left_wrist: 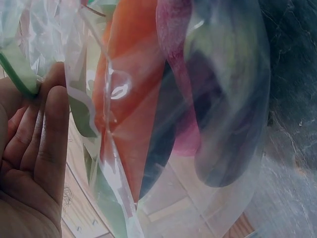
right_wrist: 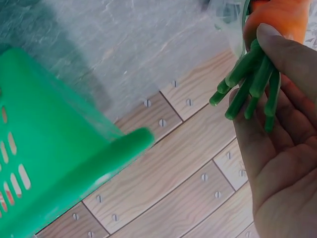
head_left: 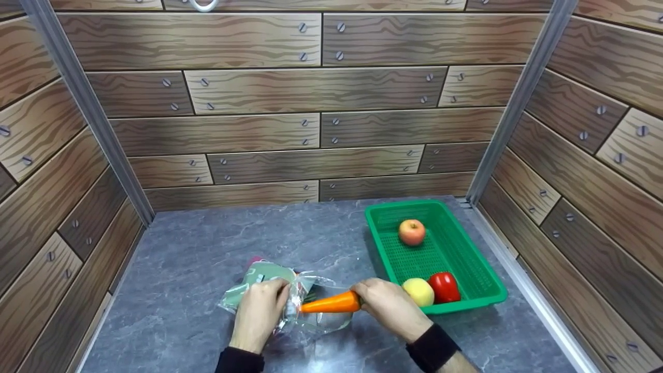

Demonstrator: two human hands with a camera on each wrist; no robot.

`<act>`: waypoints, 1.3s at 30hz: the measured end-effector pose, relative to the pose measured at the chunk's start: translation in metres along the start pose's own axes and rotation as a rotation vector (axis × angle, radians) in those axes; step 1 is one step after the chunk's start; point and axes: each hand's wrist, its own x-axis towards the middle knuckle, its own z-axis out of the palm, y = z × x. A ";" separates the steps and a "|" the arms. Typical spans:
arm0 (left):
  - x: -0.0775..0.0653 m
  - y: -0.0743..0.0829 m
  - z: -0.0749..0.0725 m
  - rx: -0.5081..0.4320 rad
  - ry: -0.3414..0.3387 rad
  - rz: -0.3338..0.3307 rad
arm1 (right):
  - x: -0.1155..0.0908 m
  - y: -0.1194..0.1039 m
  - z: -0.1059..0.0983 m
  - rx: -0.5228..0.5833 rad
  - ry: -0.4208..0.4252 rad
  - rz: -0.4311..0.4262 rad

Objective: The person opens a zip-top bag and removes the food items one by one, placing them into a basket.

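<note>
My right hand (head_left: 389, 305) grips an orange carrot (head_left: 331, 303) by its stem end, its tip pointing left into the mouth of a clear plastic bag (head_left: 323, 324). Short green stalks (right_wrist: 252, 82) stick out between thumb and fingers in the right wrist view. My left hand (head_left: 261, 311) pinches the bag's edge, with a green strip (left_wrist: 17, 74) at the fingertips. Through the film in the left wrist view show an orange tapered shape (left_wrist: 129, 94), a pink piece (left_wrist: 187, 136) and a long dark purple vegetable (left_wrist: 223, 134).
To the right stands a green plastic basket (head_left: 470, 248). It holds a red-yellow apple (head_left: 412, 232) at the far end, and a pale yellow round fruit (head_left: 418, 291) beside a red pepper (head_left: 444, 287) at the near end. Wood-patterned walls (head_left: 259, 93) enclose the grey tabletop (head_left: 197, 248).
</note>
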 end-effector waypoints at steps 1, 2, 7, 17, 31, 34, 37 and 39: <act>0.000 0.000 0.000 0.001 0.001 0.002 | 0.000 0.001 -0.001 0.008 -0.005 0.005; 0.000 0.000 0.000 0.000 0.003 0.006 | -0.001 0.003 -0.002 0.013 -0.009 0.009; 0.001 0.000 -0.001 0.003 -0.008 -0.003 | -0.002 0.010 -0.005 0.027 -0.023 0.026; 0.001 -0.001 -0.002 0.000 -0.019 -0.005 | -0.006 0.024 -0.020 0.061 -0.010 0.041; 0.000 -0.002 -0.001 0.006 0.027 0.029 | -0.008 0.042 -0.039 0.098 -0.001 0.154; 0.001 -0.002 -0.001 0.005 0.026 0.028 | -0.009 0.046 -0.043 0.097 -0.009 0.184; 0.001 -0.002 -0.001 0.006 0.023 0.028 | -0.011 0.051 -0.046 0.097 -0.001 0.207; 0.001 -0.001 0.000 0.005 0.021 0.026 | -0.012 0.054 -0.048 0.096 0.010 0.213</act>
